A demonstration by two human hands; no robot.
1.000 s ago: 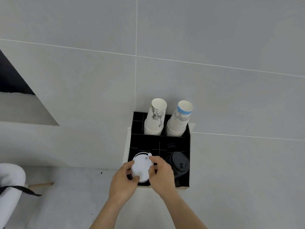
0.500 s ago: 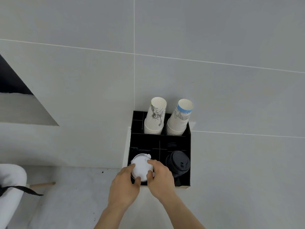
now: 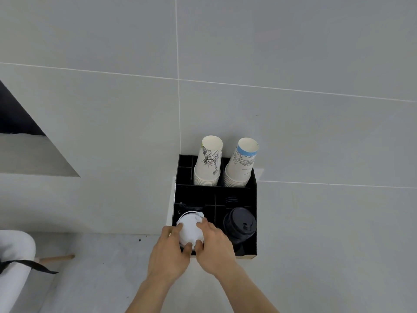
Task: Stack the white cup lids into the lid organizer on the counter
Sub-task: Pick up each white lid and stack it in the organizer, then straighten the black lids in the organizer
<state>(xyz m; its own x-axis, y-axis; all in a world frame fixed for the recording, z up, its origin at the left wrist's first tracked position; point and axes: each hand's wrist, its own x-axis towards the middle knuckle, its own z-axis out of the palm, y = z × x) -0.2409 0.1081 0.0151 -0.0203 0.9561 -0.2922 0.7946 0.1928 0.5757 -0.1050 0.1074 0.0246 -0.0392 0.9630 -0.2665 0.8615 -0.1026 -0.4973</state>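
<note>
A black lid organizer (image 3: 254, 222) stands against the grey tiled wall. In its front left compartment sits a stack of white cup lids (image 3: 190, 230). Both my hands grip that stack. My left hand (image 3: 168, 254) holds its left and near side, thumb at the front rim. My right hand (image 3: 214, 243) holds its right side, fingers over the top edge. How far the stack sits inside the compartment is hidden by my hands.
A stack of black lids (image 3: 240, 224) fills the front right compartment. Two stacks of paper cups, one (image 3: 207, 162) with a black drawing and one (image 3: 241, 164) with a blue band, stand upside down in the back compartments. A white sleeve with a black strap (image 3: 13, 263) shows at the left.
Both hands have pushed the white lid stack slightly away and down into the front left compartment. The rest has stayed put.
</note>
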